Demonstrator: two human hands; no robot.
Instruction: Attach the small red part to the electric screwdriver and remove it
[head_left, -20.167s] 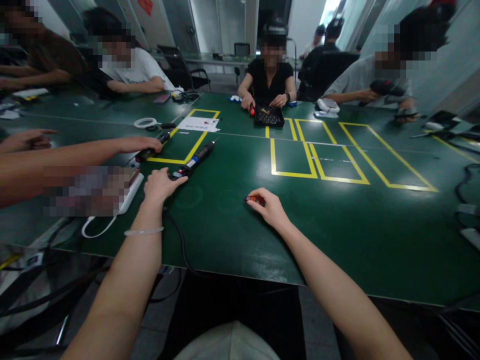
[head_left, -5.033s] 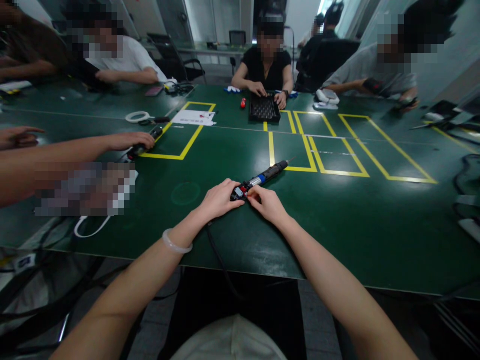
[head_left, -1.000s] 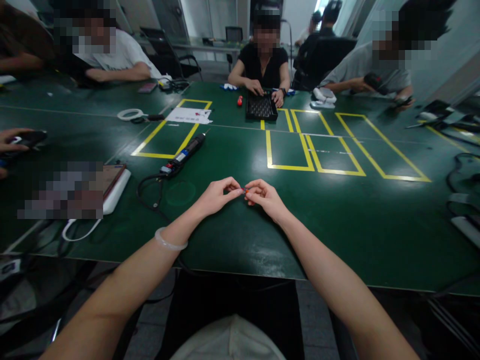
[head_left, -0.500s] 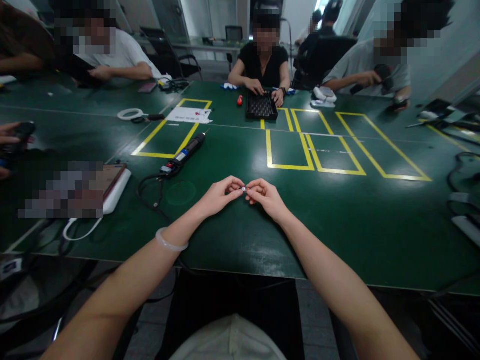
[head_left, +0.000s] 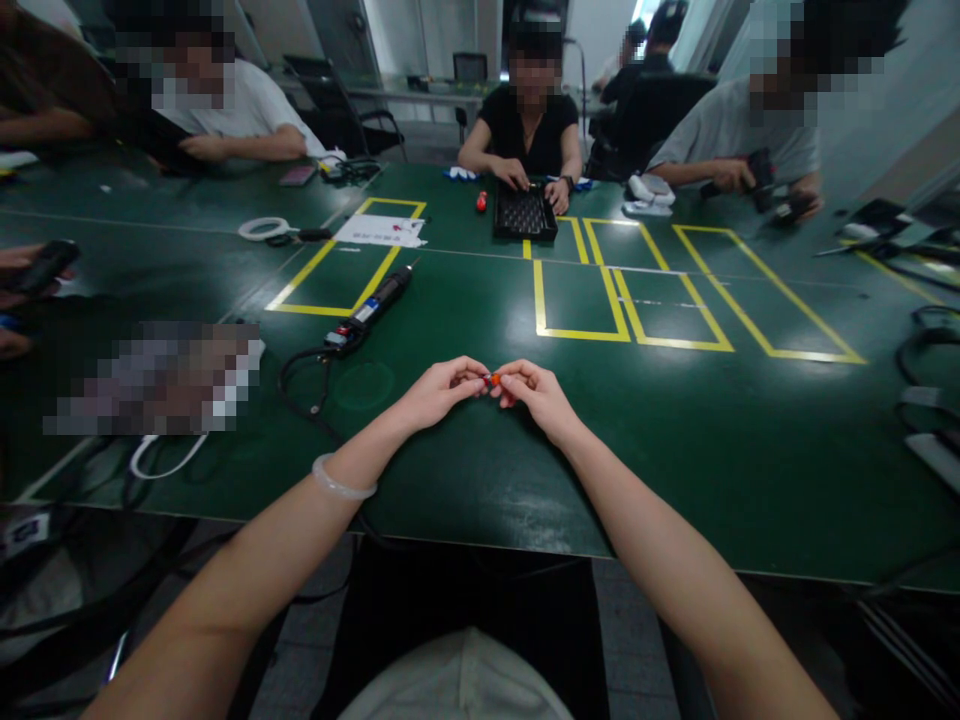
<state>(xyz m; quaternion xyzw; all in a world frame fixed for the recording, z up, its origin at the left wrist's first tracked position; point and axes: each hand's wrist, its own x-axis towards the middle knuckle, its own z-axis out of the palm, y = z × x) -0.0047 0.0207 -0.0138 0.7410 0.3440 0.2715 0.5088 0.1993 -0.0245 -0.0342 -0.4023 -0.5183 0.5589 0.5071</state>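
Note:
Above the green table (head_left: 450,480), my left hand (head_left: 448,388) and my right hand (head_left: 534,392) meet at the fingertips. Between them they pinch a small red-and-orange part (head_left: 493,380); its kind is too small to make out and the fingers cover most of it. The fingers of both hands are curled and closed. A pale bangle (head_left: 341,480) circles my left wrist. Left of my hands lies a black electric screwdriver (head_left: 373,305) with its cord.
Yellow tape outlines (head_left: 581,333) mark the table ahead. Across from me a co-worker handles a black tray (head_left: 525,212), with a small red object (head_left: 481,201) beside it. A white sheet (head_left: 381,231) and a white ring (head_left: 262,230) lie at left. Cables (head_left: 930,345) run along the right.
The small part has turned between my fingertips: it showed whitish and now shows red and orange. My hands have barely moved. The co-worker at right has shifted the dark device held there.

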